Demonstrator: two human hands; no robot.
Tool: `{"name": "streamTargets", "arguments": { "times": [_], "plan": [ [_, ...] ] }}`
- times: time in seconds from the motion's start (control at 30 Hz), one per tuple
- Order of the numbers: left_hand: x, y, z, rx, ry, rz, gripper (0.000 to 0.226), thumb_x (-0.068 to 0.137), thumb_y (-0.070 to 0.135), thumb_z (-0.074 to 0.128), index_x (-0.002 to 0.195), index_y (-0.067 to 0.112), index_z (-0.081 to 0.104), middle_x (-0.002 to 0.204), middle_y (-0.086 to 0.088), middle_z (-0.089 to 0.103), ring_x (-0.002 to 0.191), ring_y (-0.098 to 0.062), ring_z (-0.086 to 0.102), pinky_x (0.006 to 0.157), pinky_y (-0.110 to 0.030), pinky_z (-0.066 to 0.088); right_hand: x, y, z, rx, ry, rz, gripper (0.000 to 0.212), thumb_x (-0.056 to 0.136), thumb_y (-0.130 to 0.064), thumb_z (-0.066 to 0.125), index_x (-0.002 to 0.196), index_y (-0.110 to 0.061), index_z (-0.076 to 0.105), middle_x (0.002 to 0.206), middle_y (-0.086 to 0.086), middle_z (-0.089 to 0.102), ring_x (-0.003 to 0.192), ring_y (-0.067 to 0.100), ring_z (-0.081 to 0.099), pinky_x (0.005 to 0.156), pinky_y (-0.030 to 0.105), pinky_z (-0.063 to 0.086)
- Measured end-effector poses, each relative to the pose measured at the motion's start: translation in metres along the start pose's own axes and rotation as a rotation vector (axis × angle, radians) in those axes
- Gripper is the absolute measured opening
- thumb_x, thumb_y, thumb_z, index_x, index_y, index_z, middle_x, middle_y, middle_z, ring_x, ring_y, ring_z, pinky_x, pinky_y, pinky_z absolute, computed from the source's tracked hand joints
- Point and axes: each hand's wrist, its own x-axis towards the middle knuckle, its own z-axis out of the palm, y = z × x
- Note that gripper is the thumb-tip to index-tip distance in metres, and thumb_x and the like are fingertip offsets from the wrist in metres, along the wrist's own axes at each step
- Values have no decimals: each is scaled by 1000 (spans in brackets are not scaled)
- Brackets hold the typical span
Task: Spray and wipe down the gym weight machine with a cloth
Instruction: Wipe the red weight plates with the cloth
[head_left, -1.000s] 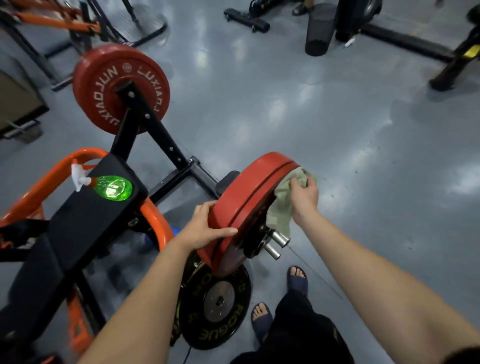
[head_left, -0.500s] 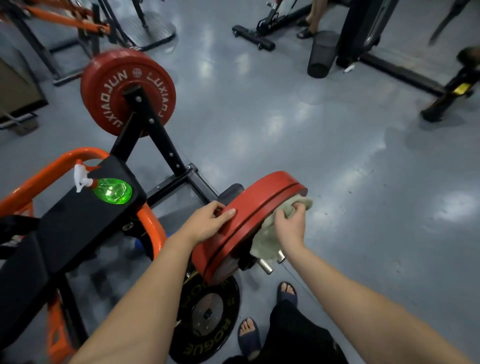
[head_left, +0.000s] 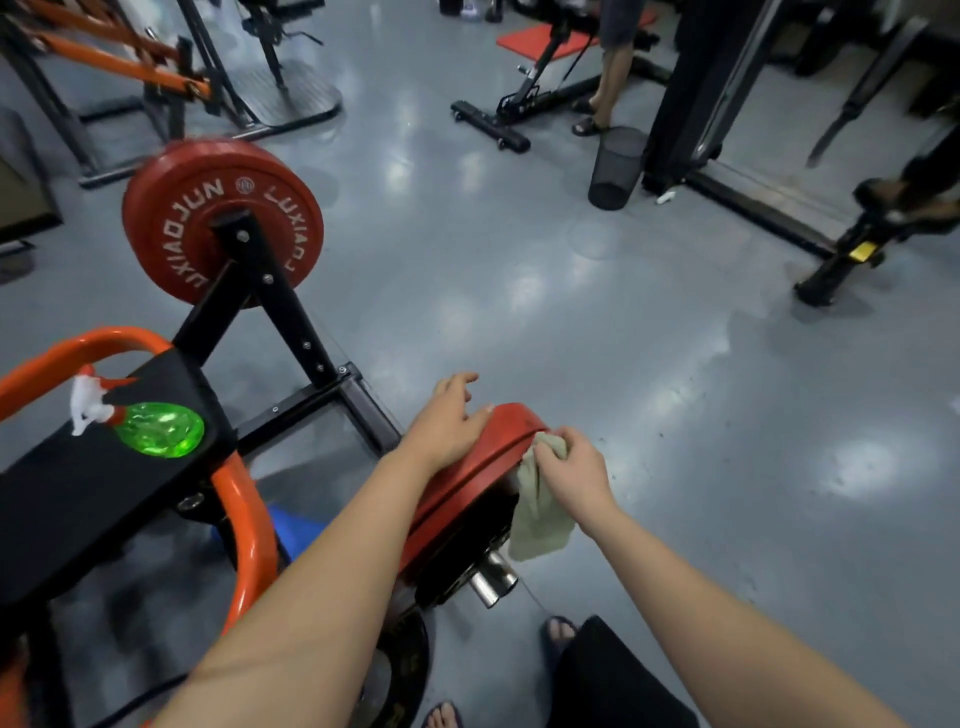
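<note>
A red weight plate (head_left: 475, 475) hangs on the near sleeve of the orange-and-black weight machine (head_left: 244, 499). My left hand (head_left: 447, 421) rests flat on the plate's upper rim with fingers spread. My right hand (head_left: 571, 470) grips a pale green cloth (head_left: 537, 512) bunched against the plate's outer face, the cloth hanging down toward the chrome sleeve end (head_left: 493, 577). A green spray bottle (head_left: 156, 428) with a white trigger lies on the machine's black pad at left. A second red plate (head_left: 223, 221) sits on the far sleeve.
A black plate (head_left: 395, 686) lies low beneath the red one, beside my sandalled feet. A black mesh bin (head_left: 615, 166) and another person's legs (head_left: 605, 78) stand at the back. Other machine frames line the left and right edges on the grey floor.
The view has tilted up. My right hand has drawn the cloth down and nearer along the plate's face. My left hand has shifted from the plate's side to its top rim.
</note>
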Motion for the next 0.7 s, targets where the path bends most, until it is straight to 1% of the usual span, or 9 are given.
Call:
{"name": "streamTargets", "arguments": {
  "times": [0.13,0.23,0.37,0.4,0.43,0.5,0.53,0.6,0.7],
  "plan": [
    [41,55,20,-45,-53,8,43,101,45,58,135,19,56,124,0,55,98,-15,61,91,-25,46,32,-34,-39,81,-29,-120,13,92,-27,63,105,-25,63,94,-11,68,92,13,63,84,31,49],
    [62,91,18,-347,-171,-103,33,105,51,47,108,26,67,97,7,69,92,-10,66,69,-16,48,62,-54,-70,202,-145,-202,16,95,-28,62,110,-33,63,102,-13,70,98,8,66,91,37,54],
    [94,127,6,-761,-337,-292,65,78,85,58,102,26,70,83,0,64,70,-17,60,61,-29,51,104,-74,-136,67,-344,-360,20,100,-30,61,119,-28,61,113,-9,71,105,12,64,94,37,50],
    [102,132,6,-801,-357,-284,69,72,86,62,103,25,70,88,-3,65,73,-19,62,64,-32,54,116,-81,-148,-59,-390,-453,24,101,-29,60,124,-25,59,118,-6,70,108,15,63,94,37,48],
    [109,140,10,-827,-360,-282,73,71,84,65,110,23,70,97,-6,68,84,-23,67,75,-40,58,127,-87,-159,-156,-421,-514,27,101,-30,58,128,-24,58,121,-4,68,110,18,61,95,38,47],
    [124,152,15,-901,-224,-254,78,77,74,71,126,15,61,117,-11,67,110,-28,64,105,-55,48,146,-104,-172,-163,-466,-594,31,101,-31,58,132,-27,55,121,-6,67,111,17,61,95,35,47],
    [127,161,16,-964,-106,-247,72,81,68,73,126,13,58,119,-10,67,114,-27,64,109,-55,44,155,-114,-177,-120,-517,-600,33,101,-32,59,134,-29,54,119,-11,65,110,14,60,94,29,48],
    [134,172,16,-1061,78,-243,58,90,57,69,124,10,61,118,-9,72,113,-26,67,106,-48,48,173,-124,-178,-112,-662,-610,44,99,-39,61,140,-31,48,119,-16,59,113,7,56,97,19,45],
    [136,168,14,-922,359,-335,32,95,48,67,99,17,65,90,-1,71,87,-15,67,89,-39,53,188,-122,-165,-495,-899,-916,61,96,-49,62,144,-22,36,124,-7,48,120,18,39,108,38,38]
  ]
}}
